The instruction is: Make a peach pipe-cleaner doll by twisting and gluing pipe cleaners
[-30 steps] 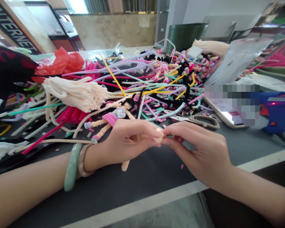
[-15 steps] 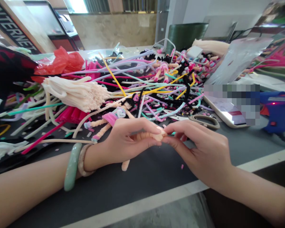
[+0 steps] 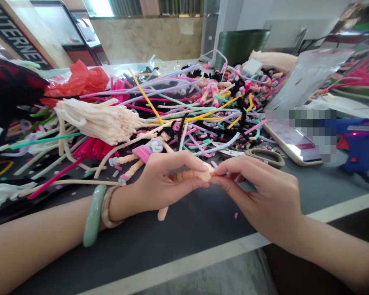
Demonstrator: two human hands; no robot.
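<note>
My left hand is closed around a peach pipe cleaner piece; one end hangs below the palm and a small coiled tip sticks out at the fingertips. My right hand pinches that tip with thumb and forefinger. Both hands hover just above the dark grey table. A small pipe cleaner doll with a pink skirt lies just behind my left hand.
A big heap of coloured pipe cleaners covers the table behind. A bundle of cream stems lies left. Scissors, a phone and a blue glue gun sit right. A red plastic bag lies back left.
My left fingers have shifted slightly, so more of the peach stem shows between thumb and forefinger. My right fingertips have turned a little at the tip. Both hands stay in place.
</note>
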